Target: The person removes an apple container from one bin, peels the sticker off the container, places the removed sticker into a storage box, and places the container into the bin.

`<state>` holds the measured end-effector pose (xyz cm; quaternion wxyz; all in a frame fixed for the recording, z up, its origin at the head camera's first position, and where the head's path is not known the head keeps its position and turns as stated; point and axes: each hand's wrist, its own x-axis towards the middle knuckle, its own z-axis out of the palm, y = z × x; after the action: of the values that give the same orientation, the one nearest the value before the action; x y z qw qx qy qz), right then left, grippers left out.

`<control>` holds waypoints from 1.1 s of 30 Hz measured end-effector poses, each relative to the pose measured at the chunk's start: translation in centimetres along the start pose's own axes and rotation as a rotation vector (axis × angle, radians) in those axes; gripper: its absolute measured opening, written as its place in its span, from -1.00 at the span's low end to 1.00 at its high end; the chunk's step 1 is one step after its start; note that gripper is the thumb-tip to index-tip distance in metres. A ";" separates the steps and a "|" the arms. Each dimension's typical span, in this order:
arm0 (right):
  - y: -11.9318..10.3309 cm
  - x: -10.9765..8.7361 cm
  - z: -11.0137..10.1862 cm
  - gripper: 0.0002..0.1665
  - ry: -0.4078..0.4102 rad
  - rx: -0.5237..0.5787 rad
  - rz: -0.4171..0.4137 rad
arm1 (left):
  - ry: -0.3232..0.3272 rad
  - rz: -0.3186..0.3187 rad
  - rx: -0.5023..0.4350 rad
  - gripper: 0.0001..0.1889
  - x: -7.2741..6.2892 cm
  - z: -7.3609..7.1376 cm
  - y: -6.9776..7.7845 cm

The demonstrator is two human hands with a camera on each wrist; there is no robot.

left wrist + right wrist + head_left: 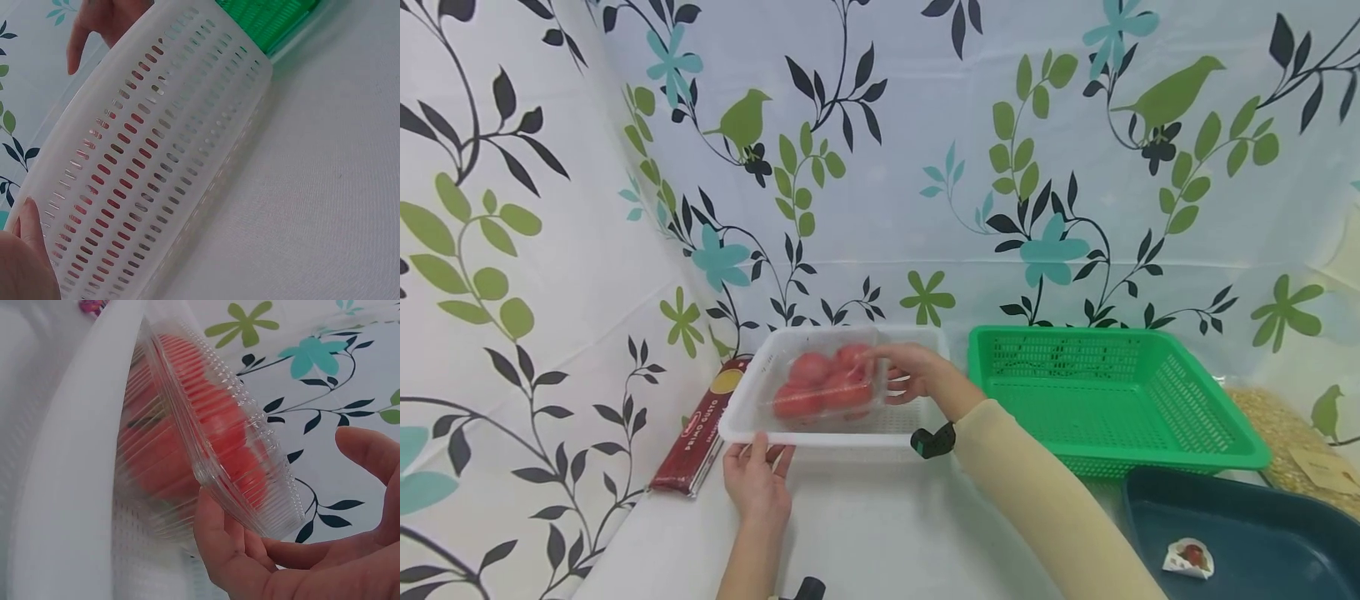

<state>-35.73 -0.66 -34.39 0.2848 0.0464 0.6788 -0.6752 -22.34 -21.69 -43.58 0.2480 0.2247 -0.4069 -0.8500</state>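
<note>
A clear plastic clamshell of red tomatoes (811, 372) sits inside a white perforated basket (895, 439). My left hand (758, 483) grips the basket's near rim toward its left end, one digit over the edge and others against the outer wall. At the right end of the clamshell is my right hand (913, 371). In the right wrist view, the fingertips (211, 515) touch the pack's lower corner while the thumb (369, 450) stands apart from it. Through the basket's slots the red of the tomatoes shows in the left wrist view.
Right of the white basket stands a green perforated basket (1075, 458). A dark blue tray (1247, 500) holds a small white packet (1189, 557). A dark red package (700, 425) lies at the left, a bag of yellowish grains (1277, 425) at the right. Patterned cloth (880, 208) hangs behind.
</note>
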 end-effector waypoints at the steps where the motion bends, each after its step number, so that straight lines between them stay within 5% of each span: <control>1: 0.0 0.1 0.0 -0.26 -0.004 0.011 0.000 | -0.002 -0.001 -0.001 -0.57 0.0 0.0 0.0; 10: 0.3 0.4 -0.8 -0.09 -0.013 0.033 0.003 | -0.009 -0.009 -0.016 -0.55 0.0 0.0 0.2; 33: 2.0 2.2 -1.8 -0.13 -0.064 -0.051 0.009 | 0.001 -0.015 -0.009 -0.55 -0.1 0.0 0.1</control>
<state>-37.25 0.50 -37.34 0.3106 0.0207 0.6862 -0.6574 -22.24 -21.71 -43.53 0.2428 0.2271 -0.4011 -0.8536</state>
